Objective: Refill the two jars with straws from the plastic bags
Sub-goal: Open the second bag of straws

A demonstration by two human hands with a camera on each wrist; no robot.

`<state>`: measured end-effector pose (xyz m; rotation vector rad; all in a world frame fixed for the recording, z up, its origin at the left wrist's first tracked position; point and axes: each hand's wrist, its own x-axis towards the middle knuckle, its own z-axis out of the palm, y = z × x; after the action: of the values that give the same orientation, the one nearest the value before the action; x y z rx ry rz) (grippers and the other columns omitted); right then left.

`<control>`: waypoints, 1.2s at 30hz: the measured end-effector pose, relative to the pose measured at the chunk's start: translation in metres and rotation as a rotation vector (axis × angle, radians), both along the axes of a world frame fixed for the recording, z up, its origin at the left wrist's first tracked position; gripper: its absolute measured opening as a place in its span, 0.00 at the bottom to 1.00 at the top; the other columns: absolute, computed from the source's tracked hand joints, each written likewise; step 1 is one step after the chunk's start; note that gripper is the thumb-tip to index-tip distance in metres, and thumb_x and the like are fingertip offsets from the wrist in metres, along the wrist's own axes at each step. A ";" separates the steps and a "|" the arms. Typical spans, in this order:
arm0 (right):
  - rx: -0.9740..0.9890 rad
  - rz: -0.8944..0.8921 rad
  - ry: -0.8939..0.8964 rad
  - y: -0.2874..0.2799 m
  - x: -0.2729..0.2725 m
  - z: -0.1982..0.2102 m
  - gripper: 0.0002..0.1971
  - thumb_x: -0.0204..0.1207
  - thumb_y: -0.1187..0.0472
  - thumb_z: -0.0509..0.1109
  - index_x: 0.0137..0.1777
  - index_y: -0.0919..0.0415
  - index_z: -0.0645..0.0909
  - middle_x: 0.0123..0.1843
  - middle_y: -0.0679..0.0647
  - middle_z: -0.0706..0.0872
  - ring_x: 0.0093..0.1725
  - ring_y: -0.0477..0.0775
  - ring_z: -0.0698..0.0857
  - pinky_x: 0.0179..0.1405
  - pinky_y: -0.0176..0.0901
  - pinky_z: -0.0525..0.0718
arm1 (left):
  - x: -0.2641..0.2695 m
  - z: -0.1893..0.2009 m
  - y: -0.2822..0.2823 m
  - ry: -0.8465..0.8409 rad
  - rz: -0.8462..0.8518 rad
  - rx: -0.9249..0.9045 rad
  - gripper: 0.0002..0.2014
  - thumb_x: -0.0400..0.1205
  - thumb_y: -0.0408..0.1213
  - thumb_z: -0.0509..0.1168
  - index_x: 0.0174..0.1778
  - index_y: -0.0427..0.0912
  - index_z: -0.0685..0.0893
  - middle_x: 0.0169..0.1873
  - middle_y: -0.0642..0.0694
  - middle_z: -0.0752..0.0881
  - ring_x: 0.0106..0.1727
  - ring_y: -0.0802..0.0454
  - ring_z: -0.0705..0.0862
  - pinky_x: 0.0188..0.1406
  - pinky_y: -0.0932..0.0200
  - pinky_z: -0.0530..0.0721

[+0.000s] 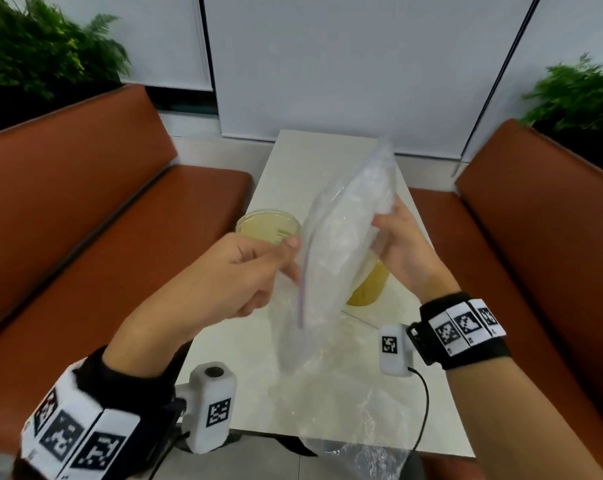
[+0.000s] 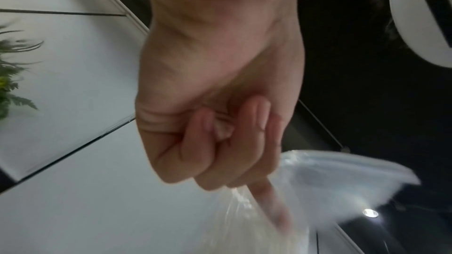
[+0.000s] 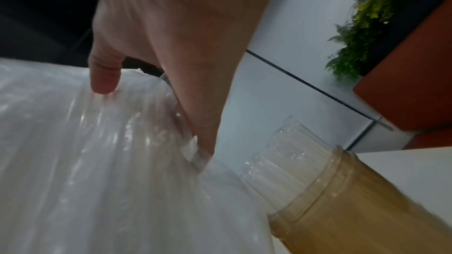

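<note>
A clear zip bag (image 1: 341, 244) packed with pale straws hangs tilted above the white table (image 1: 300, 168). My left hand (image 1: 289, 258) pinches the bag's near edge by its purple zip line; the left wrist view shows this hand (image 2: 227, 132) curled on a fold of the plastic bag (image 2: 330, 177). My right hand (image 1: 384, 233) grips the bag's far side, thumb in front and fingers behind. One amber jar (image 1: 268, 225) stands open at the left. The second amber jar (image 3: 367, 196), holding clear straws (image 3: 283, 159), stands just beside my right hand (image 3: 154, 119) and is half hidden behind the bag.
A crumpled clear plastic bag (image 1: 348, 417) lies on the table's near end, partly over the edge. Orange bench seats (image 1: 85, 202) flank the table on both sides, with green plants (image 1: 580, 95) behind them.
</note>
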<state>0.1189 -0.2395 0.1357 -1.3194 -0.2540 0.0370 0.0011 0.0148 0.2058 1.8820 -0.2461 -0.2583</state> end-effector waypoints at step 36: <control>-0.751 -0.255 -0.238 0.037 -0.023 -0.033 0.22 0.86 0.50 0.68 0.36 0.66 0.83 0.29 0.51 0.80 0.28 0.41 0.74 0.34 0.33 0.73 | 0.067 -0.081 -0.071 0.152 0.365 -0.320 0.06 0.80 0.33 0.73 0.40 0.35 0.91 0.32 0.43 0.89 0.25 0.53 0.85 0.25 0.61 0.85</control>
<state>0.0964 -0.2022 0.1031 -2.1004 -0.2838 -0.2657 0.0683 -0.0558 0.1252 1.5465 0.1538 -0.1034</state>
